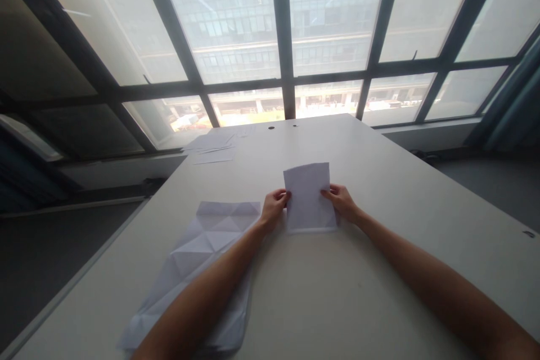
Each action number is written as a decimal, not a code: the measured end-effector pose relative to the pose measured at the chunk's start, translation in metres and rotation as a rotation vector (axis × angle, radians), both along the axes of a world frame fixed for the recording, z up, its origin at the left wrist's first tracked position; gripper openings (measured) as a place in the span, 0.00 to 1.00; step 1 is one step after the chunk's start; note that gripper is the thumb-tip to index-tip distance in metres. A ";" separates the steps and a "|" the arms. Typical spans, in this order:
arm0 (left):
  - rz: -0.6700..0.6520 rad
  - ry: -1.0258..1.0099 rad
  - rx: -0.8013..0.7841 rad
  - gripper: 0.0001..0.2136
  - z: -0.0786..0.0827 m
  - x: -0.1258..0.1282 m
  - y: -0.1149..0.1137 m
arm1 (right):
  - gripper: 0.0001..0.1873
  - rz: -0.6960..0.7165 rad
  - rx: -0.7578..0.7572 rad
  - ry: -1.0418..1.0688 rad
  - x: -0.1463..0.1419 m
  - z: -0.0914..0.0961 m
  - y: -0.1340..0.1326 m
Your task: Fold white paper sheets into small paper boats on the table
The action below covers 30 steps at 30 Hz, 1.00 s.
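A folded sheet of white paper [310, 198] is held upright or tilted over the table, between both hands. My left hand [275, 206] pinches its left edge, fingers closed on it. On the opposite edge my right hand [342, 201] grips it, with the thumb across the front. The lower edge of the folded paper shows a thin bright fold line, close to the tabletop; whether it touches cannot be told. Under and beside my left forearm lies a larger creased paper [198, 261] with a pattern of triangular folds, partly hidden by the arm.
A white table [304, 292] stretches away toward large windows [327, 17] with dark frames. Several loose paper sheets [213, 145] lie at its far left edge. Round holes [271, 127] show near the far end. Dark curtains [512, 101] hang at both sides.
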<state>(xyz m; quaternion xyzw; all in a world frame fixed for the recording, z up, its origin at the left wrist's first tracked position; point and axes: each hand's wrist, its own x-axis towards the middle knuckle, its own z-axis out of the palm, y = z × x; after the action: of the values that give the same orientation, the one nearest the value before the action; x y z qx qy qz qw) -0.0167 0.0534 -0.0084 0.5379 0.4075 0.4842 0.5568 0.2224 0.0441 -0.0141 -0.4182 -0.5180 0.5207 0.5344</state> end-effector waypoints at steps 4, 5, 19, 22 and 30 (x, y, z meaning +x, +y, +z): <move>-0.031 -0.008 0.002 0.26 0.003 0.000 -0.002 | 0.16 0.019 -0.002 0.045 0.000 0.001 -0.002; -0.037 -0.008 0.007 0.25 0.004 0.000 -0.002 | 0.16 0.026 -0.002 0.055 0.000 0.001 -0.002; -0.016 0.097 -0.014 0.23 0.018 -0.003 -0.009 | 0.15 0.042 0.045 0.018 0.002 0.002 -0.006; -0.035 0.176 -0.014 0.27 0.018 -0.004 -0.009 | 0.17 0.048 0.086 -0.059 0.000 0.003 -0.008; 0.026 0.209 0.015 0.22 0.015 0.002 -0.010 | 0.23 -0.058 0.103 -0.196 -0.004 0.011 -0.007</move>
<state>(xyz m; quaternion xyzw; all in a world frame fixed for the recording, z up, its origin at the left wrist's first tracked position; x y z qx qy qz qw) -0.0147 0.0430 0.0065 0.5843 0.4667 0.4359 0.5009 0.2189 0.0367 -0.0033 -0.4536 -0.5817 0.4343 0.5169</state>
